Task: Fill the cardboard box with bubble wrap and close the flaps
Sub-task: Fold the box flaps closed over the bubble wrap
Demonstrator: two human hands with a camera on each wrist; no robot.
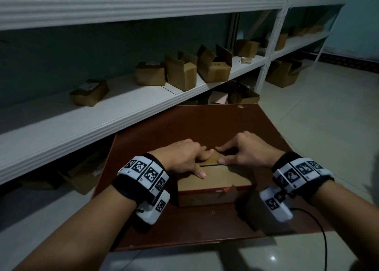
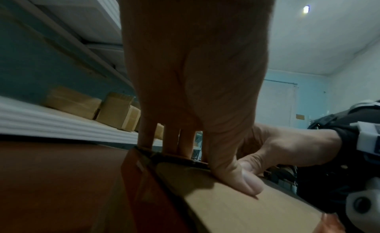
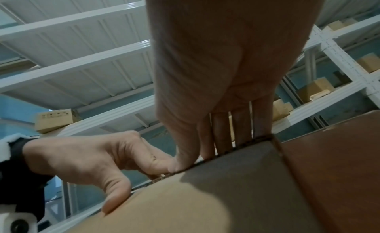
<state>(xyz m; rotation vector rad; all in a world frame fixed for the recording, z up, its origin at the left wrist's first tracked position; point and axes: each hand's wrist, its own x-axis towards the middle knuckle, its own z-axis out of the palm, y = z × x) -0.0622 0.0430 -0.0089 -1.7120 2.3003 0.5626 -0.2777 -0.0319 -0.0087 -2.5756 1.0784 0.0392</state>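
Observation:
A small cardboard box (image 1: 217, 181) with a strip of red tape (image 1: 213, 189) along its front top edge sits on the brown table (image 1: 201, 127). Both hands lie on its top. My left hand (image 1: 202, 164) presses its thumb (image 2: 244, 182) on the near flap (image 2: 257, 208), and its fingers reach down onto the far flap (image 1: 212, 157). My right hand (image 1: 223, 154) has its thumb (image 3: 179, 165) at the seam's corrugated edge and its fingers (image 3: 222, 132) on the far flap behind it. The near flap (image 3: 226, 195) lies flat. No bubble wrap shows; the inside of the box is hidden.
White metal shelving (image 1: 102, 114) runs along the left and back, carrying several cardboard boxes (image 1: 180, 73), some with their flaps up. More boxes stand on the tiled floor (image 1: 328, 127) under the shelf and at the right. A black cable (image 1: 322, 229) hangs from my right wrist.

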